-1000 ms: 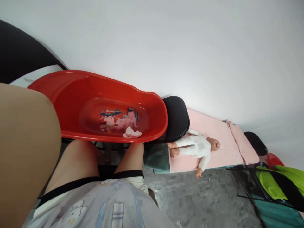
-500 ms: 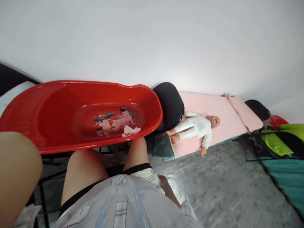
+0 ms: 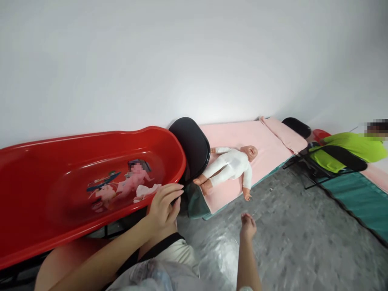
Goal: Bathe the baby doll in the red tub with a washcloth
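Note:
My left hand (image 3: 165, 204) is raised at the near right rim of the red tub (image 3: 100, 224), fingers bent and apart, with nothing in it. My right hand (image 3: 248, 225) hangs over the floor with its fingers curled in; whatever they might hold is hidden. Just beyond it a baby doll (image 3: 232, 163) in a white suit lies face up on the pink mat (image 3: 224, 133), its head to the right. A pink cloth (image 3: 147, 191) lies in the tub's right part, beside a printed picture.
A black chair (image 3: 192, 147) stands between tub and mat. A folded pink blanket (image 3: 285, 135) lies at the mat's far end. To the right a person in a green top (image 3: 348, 147) sits on a black chair near a teal mat (image 3: 354, 206). Grey floor (image 3: 287, 242) lies in front.
Both my hands have come into view, the left by the tub and the right over the floor. The view has turned to the right, so tub and doll appear further left.

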`<state>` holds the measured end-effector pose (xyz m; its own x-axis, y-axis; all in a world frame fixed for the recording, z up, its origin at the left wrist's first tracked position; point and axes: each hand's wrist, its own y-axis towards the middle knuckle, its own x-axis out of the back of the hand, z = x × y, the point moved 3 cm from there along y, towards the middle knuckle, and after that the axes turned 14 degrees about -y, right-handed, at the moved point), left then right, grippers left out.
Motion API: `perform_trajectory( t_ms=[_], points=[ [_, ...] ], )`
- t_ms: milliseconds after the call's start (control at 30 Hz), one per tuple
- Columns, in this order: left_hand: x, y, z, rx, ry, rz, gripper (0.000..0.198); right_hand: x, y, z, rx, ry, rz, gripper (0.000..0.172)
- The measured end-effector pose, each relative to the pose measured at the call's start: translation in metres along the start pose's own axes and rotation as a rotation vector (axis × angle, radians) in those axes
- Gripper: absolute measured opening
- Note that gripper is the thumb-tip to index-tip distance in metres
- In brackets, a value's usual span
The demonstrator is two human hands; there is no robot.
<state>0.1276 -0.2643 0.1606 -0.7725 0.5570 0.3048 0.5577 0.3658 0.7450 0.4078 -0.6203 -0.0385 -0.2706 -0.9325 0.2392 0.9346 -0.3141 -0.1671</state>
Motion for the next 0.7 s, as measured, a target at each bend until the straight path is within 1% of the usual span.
perform_trajectory(
  t_ms=[67,100,167,200,267,300,333,400,433,500,533,600,633,700],
  points=[
    [-0.035,0.012,0.016,0.004,-0.068,0.086,0.024,-0.007,0.032,0.033,0.072,0.069,-0.03,0.034],
    [-0.054,0.017,0.025,0.03,-0.091,0.161,0.026,-0.013,0.047,0.049,0.102,0.094,-0.026,0.035],
    [-0.092,0.021,0.039,0.088,-0.104,0.364,0.026,-0.028,0.075,0.081,0.193,0.128,0.028,0.034],
    [-0.109,0.02,0.044,0.089,-0.102,0.472,0.026,-0.036,0.087,0.095,0.227,0.12,0.047,0.033],
    [-0.135,0.017,0.049,0.059,-0.084,0.637,0.025,-0.053,0.111,0.12,0.278,0.053,0.09,0.034],
    [-0.146,0.016,0.051,0.038,-0.071,0.682,0.026,-0.061,0.122,0.13,0.296,0.02,0.108,0.036],
    [-0.154,0.016,0.052,0.025,-0.058,0.703,0.027,-0.07,0.131,0.14,0.305,-0.006,0.132,0.038],
    [-0.169,0.02,0.055,0.028,-0.022,0.701,0.029,-0.086,0.148,0.156,0.282,-0.025,0.205,0.04],
    [-0.177,0.023,0.057,0.04,0.001,0.693,0.031,-0.095,0.155,0.162,0.239,-0.03,0.271,0.04],
    [-0.19,0.03,0.062,0.072,0.047,0.668,0.038,-0.111,0.164,0.17,0.097,-0.031,0.441,0.038],
    [-0.196,0.034,0.065,0.091,0.068,0.648,0.043,-0.119,0.166,0.173,0.02,-0.027,0.537,0.042],
    [-0.208,0.039,0.075,0.139,0.101,0.59,0.054,-0.134,0.169,0.179,-0.096,-0.013,0.699,0.058],
    [-0.214,0.039,0.081,0.174,0.113,0.555,0.059,-0.141,0.17,0.182,-0.122,-0.007,0.749,0.067],
    [-0.225,0.037,0.095,0.254,0.125,0.495,0.076,-0.153,0.171,0.189,-0.142,-0.018,0.801,0.083]
  ],
)
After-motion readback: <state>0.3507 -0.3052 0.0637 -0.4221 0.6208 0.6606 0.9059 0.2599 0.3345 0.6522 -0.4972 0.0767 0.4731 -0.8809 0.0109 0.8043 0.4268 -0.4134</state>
